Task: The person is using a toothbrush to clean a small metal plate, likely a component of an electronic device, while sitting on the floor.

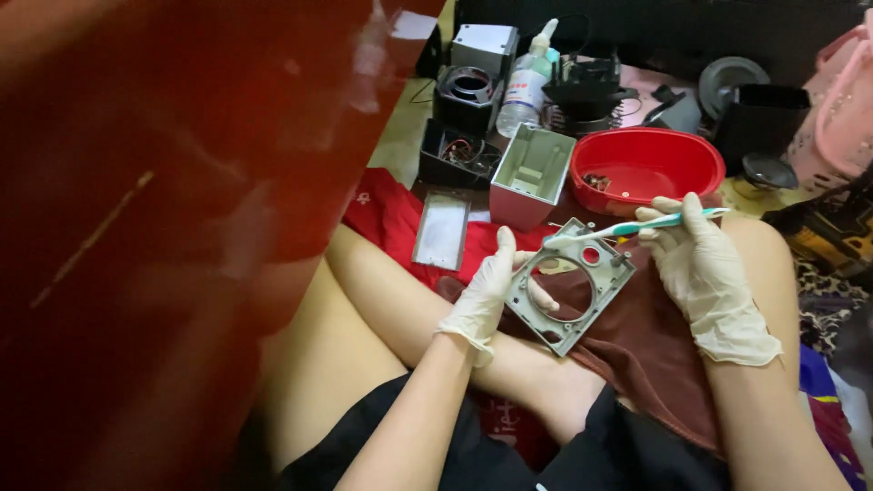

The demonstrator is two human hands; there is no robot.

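Note:
My left hand point(486, 295), in a white glove, grips a grey square metal frame point(570, 285) with a large round opening, holding it tilted over a brown cloth point(650, 341) on my lap. In my gloved right hand point(705, 264) is a teal-handled toothbrush point(637, 227). Its bristle end rests on the frame's upper corner.
A red oval basin point(647, 164) with small parts stands behind the frame. Beside it are a grey open box housing point(532, 173), a flat grey plate point(442, 229), black housings point(459, 150), a clear squeeze bottle point(527, 82) and a pink basket point(841, 100). A red blurred surface point(182, 200) fills the left.

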